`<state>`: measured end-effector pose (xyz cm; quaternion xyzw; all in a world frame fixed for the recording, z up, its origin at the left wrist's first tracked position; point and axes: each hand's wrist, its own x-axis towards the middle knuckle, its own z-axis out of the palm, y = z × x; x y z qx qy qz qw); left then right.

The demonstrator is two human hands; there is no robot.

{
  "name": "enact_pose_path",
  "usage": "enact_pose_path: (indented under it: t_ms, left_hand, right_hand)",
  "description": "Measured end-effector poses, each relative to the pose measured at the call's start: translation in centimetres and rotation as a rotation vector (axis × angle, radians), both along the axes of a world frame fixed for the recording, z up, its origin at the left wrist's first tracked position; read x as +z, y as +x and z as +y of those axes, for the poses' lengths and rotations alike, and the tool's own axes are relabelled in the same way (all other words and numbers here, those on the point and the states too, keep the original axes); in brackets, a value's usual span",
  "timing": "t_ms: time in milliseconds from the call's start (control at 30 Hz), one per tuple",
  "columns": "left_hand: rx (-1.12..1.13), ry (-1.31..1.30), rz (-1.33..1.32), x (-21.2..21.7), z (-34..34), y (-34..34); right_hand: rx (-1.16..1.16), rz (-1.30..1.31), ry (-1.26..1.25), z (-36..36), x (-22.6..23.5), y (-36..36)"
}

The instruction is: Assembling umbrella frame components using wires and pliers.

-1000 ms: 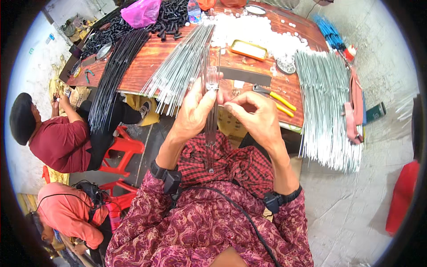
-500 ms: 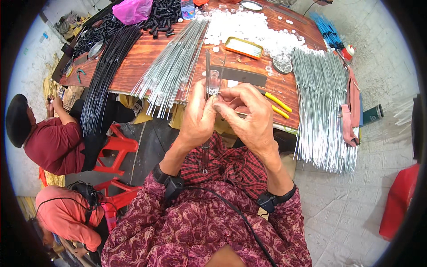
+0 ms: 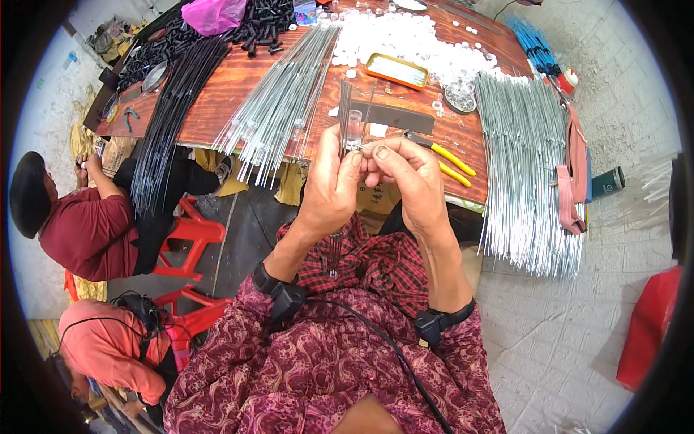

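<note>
My left hand (image 3: 331, 189) grips a small bunch of thin metal rods (image 3: 345, 108) that stand upright, their lower ends reaching down to my lap. A small clear plastic cap (image 3: 353, 134) sits on the rods just above my fingers. My right hand (image 3: 406, 181) is pressed against the left, thumb and fingers pinching at the cap and rods. Both hands are raised in front of the wooden table's (image 3: 238, 79) near edge.
The table carries silver rods (image 3: 278, 108), black rods (image 3: 168, 123), another silver pile (image 3: 524, 159) at right, white caps (image 3: 405, 36), an orange tray (image 3: 394, 70), yellow-handled pliers (image 3: 444, 155) and a pink bag (image 3: 213, 14). Two people sit at left by red stools (image 3: 191, 235).
My hands have closed together and risen slightly with the rods; the right hand now pinches at the cap. The person at left has raised a hand.
</note>
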<state>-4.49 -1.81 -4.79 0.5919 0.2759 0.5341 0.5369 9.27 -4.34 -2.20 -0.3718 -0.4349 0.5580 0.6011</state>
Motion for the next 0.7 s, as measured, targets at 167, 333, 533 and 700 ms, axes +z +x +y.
enact_pose_path:
  t_ms: [167, 333, 533, 700]
  left_hand:
    - [-0.003, -0.015, 0.063, -0.1, 0.3, -0.4]
    - [0.228, 0.205, 0.257, 0.0, 0.0, 0.5]
    - [0.108, 0.026, 0.149, 0.1, 0.2, -0.5]
    - [-0.197, -0.096, -0.078, 0.5, 0.8, -2.1]
  right_hand:
    - [-0.056, 0.007, 0.006, -0.5, -0.6, -0.8]
    - [-0.226, -0.288, 0.084, -1.0, -0.1, -1.3]
    - [-0.415, -0.898, 0.287, 0.0, -1.6, 3.3]
    - [-0.576, -1.551, 0.178, 0.0, -6.7, 9.8]
